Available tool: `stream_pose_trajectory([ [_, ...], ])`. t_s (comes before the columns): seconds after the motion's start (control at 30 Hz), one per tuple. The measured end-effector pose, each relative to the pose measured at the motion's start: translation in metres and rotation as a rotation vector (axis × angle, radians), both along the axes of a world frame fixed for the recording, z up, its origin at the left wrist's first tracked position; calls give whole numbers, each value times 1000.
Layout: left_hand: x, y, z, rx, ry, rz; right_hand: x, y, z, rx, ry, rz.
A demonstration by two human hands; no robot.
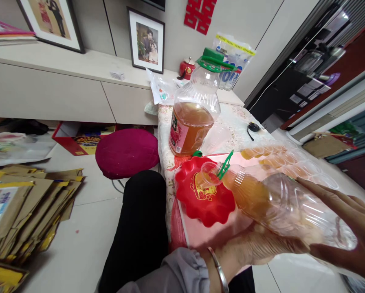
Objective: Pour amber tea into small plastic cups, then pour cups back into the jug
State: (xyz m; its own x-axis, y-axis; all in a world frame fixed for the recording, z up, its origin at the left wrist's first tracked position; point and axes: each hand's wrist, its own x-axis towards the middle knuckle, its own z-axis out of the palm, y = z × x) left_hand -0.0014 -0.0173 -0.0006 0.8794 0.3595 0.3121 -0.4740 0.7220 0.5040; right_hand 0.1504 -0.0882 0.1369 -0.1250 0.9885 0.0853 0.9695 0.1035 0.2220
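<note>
Head view, the only one: a clear ribbed plastic bottle (pixel 282 205) with amber liquid and a green ring at its neck is tilted nearly level, its mouth pointing at a small clear plastic cup (pixel 209 173). The cup is at the scalloped red plate (pixel 211 215) with gold print, which lies on a pink sheet (pixel 194 230) at the table's edge. Motion and glare blur the mouth; whether liquid is running cannot be confirmed.

The right hand (pixel 361 232) is clamped on the bottle near its base, fingers along the upper side, thumb on the lower. The left hand (pixel 269 246), with a silver bangle (pixel 218 268) at the wrist, supports the bottle from below; its fingers are largely hidden, and their closure cannot be told.

Behind the plate stands a large clear plastic jug (pixel 193 126) with a green lid, part-filled with amber liquid. Beyond the bottle, clear cups (pixel 272 156) containing amber liquid stand in close rows.
</note>
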Motion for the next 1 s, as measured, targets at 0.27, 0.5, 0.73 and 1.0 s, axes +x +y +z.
stream_pose_trajectory([
  [0.27, 2, -2, -2, -69, -19, 3, 3, -1, -2, 35, 26, -7],
  [0.5, 6, -2, -6, -79, -10, 3, 0, -2, -3, 51, 66, -54],
  [0.73, 5, -1, -2, -68, -5, -2, 0, -1, -2, 13, 34, -43],
  [1.0, 2, -1, 0, -51, -1, 37, 0, 1, -1, 16, -8, -4],
])
